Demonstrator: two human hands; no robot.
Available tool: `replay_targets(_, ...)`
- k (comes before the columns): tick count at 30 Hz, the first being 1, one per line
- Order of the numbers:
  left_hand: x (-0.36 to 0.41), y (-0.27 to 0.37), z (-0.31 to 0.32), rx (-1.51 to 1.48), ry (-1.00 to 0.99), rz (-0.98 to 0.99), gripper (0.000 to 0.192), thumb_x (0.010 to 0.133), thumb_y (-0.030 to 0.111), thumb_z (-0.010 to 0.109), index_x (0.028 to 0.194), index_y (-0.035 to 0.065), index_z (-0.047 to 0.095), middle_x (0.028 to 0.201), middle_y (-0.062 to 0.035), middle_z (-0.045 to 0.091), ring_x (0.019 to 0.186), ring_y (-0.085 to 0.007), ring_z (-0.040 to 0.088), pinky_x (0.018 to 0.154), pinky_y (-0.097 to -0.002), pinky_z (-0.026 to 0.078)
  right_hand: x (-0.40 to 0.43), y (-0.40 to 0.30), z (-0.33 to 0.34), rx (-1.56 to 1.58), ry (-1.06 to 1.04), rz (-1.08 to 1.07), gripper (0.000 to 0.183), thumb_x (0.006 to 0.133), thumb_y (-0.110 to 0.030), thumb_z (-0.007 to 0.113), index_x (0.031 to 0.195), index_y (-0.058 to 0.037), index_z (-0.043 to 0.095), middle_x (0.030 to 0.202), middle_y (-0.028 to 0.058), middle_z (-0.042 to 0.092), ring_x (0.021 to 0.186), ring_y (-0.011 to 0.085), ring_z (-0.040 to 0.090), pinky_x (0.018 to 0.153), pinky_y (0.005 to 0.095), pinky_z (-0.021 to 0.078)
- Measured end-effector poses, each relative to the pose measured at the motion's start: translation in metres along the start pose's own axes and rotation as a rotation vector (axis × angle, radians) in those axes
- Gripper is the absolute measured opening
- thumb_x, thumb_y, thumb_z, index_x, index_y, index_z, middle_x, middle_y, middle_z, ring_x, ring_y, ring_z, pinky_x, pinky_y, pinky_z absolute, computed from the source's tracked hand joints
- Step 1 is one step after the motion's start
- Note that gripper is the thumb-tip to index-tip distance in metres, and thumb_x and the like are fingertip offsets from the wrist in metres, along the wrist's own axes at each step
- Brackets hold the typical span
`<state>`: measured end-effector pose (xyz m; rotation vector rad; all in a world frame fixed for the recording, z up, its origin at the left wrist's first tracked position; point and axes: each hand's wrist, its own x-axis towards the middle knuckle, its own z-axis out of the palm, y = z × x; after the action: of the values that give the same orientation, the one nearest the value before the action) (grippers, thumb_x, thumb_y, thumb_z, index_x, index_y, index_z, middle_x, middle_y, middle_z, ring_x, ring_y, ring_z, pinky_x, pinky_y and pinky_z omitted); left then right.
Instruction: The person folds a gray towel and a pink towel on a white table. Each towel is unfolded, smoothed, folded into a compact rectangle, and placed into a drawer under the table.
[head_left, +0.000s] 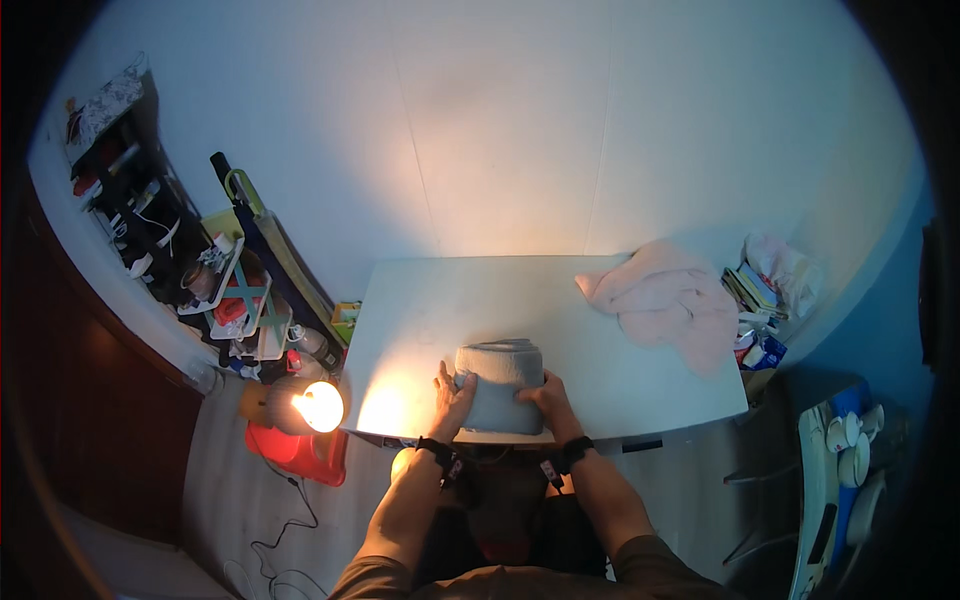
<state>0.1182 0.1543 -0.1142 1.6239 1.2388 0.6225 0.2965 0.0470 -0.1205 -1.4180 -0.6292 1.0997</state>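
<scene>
A folded grey-blue cloth (499, 394), which looks like a towel or fleece, sits in a thick bundle near the front edge of the white table (420, 300). My left hand (451, 401) presses against its left side, thumb on the front face and fingers spread. On the right side, my right hand (551, 401) grips the bundle with the thumb across its front. Stacked layers show along the bundle's top. Each wrist wears a black strap with a small device hanging from it. A crumpled pink fleece cloth (667, 307) lies at the table's back right corner.
A lit lamp (319, 407) stands left of the table above a red plastic stool (300, 454); its cord trails on the floor. A tiered rack (240, 292) and umbrella (259, 232) are farther left. Books (754, 291) and bags are at right, near a side table (814, 480) with cups.
</scene>
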Motion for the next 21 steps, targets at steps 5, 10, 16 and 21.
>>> replay_targets(5, -0.054, 0.013, -0.052, -0.826, -0.668, 0.076, 0.083, 0.081, 0.017, 0.070, 0.147, 0.0058, 0.019, 0.144, -0.0181, 0.032, 0.131, -0.0284, 0.034, 0.104, -0.0427, 0.037, -0.098, -0.049, 0.012, -0.041, -0.127, -0.384, 0.067, 0.053, -0.008, 0.079, 0.114, 0.0012, 0.054, 0.104, 0.0078, 0.062, 0.099, 0.0180, 0.057, 0.088, 0.0313, 0.0451)
replay_targets(10, -0.111, 0.011, -0.063, -0.701, -0.905, 0.057, 0.075, 0.084, 0.017, 0.065, 0.145, 0.0055, 0.024, 0.143, -0.0170, 0.034, 0.131, -0.0272, 0.035, 0.104, -0.0424, 0.037, -0.202, -0.090, 0.003, -0.364, -0.100, -0.298, 0.065, 0.053, -0.015, 0.082, 0.112, -0.0022, 0.056, 0.103, 0.0050, 0.062, 0.100, 0.0136, 0.055, 0.090, 0.0300, 0.0430)
replay_targets(16, -0.158, 0.015, -0.041, -0.572, -1.082, 0.060, 0.065, 0.087, 0.017, 0.061, 0.143, 0.0052, 0.030, 0.142, -0.0157, 0.037, 0.130, -0.0258, 0.036, 0.105, -0.0420, 0.036, -0.278, -0.089, -0.011, 0.077, -0.164, -0.273, 0.066, 0.056, -0.021, 0.083, 0.113, -0.0006, 0.055, 0.111, 0.0049, 0.060, 0.105, 0.0141, 0.054, 0.096, 0.0297, 0.0394)
replay_targets(21, -0.199, 0.043, -0.032, -0.578, -1.165, 0.052, 0.050, 0.097, 0.026, 0.044, 0.140, 0.0041, 0.033, 0.141, -0.0107, 0.039, 0.130, -0.0188, 0.037, 0.108, -0.0330, 0.031, -0.320, -0.101, -0.018, 0.192, -0.254, -0.080, 0.071, 0.057, -0.023, 0.082, 0.117, 0.0020, 0.054, 0.121, 0.0100, 0.055, 0.112, 0.0157, 0.051, 0.099, 0.0313, 0.0367)
